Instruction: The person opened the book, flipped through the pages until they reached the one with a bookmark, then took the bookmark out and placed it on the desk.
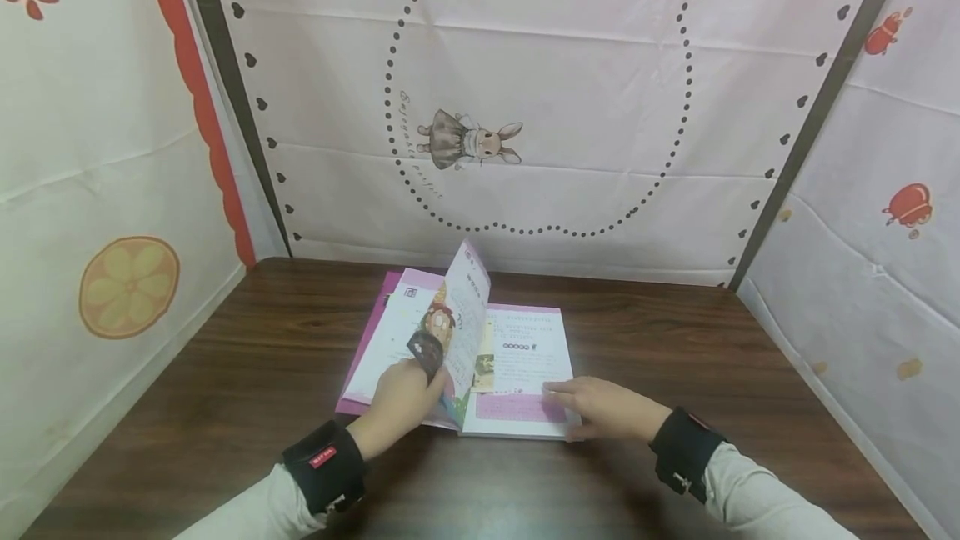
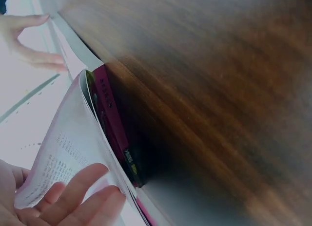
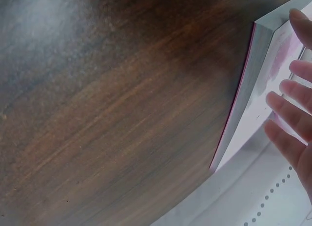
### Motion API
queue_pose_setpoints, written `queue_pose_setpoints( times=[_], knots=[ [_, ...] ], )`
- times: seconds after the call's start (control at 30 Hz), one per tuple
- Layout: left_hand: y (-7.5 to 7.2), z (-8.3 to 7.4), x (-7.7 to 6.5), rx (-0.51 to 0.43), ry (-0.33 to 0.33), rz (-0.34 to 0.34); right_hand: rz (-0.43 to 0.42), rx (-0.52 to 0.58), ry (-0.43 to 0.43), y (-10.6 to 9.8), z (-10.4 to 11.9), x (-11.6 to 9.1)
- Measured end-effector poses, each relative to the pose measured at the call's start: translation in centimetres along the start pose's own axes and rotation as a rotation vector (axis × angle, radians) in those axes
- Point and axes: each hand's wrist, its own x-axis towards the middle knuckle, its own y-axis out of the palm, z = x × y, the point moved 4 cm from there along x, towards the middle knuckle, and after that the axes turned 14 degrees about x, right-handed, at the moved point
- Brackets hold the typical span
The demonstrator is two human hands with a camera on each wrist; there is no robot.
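Observation:
An open book with pink-edged pages and a magenta cover lies on the table. Near its middle a printed page stands up, bent over to the left at its near part. My left hand holds this page by its near part; in the left wrist view the left fingers lie against printed text. Over on the right-hand page, my right hand rests with its fingers extended near the outer edge. The right fingers look spread in the right wrist view.
The book lies on a dark wooden table. White printed cloth walls surround it: a back cloth with a rabbit figure, a left cloth and a right cloth. Black bands wrap both wrists.

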Motion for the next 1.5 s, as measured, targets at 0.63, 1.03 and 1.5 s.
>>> queue_pose_setpoints(
  times=[0.63, 1.03, 1.5],
  knots=[
    [-0.2, 3.4, 0.8, -0.126, -0.064, 0.002, 0.021, 0.078, 0.042, 0.1, -0.8, -0.1],
    [2.5, 1.4, -0.4, 0.282, 0.4, 0.204, 0.025, 0.088, 0.075, 0.3, -0.6, 0.0],
    [1.5, 1.1, -0.4, 0.162, 0.437, 0.377, 0.088, 0.252, 0.093, -1.7, -0.4, 1.9]
  ],
)
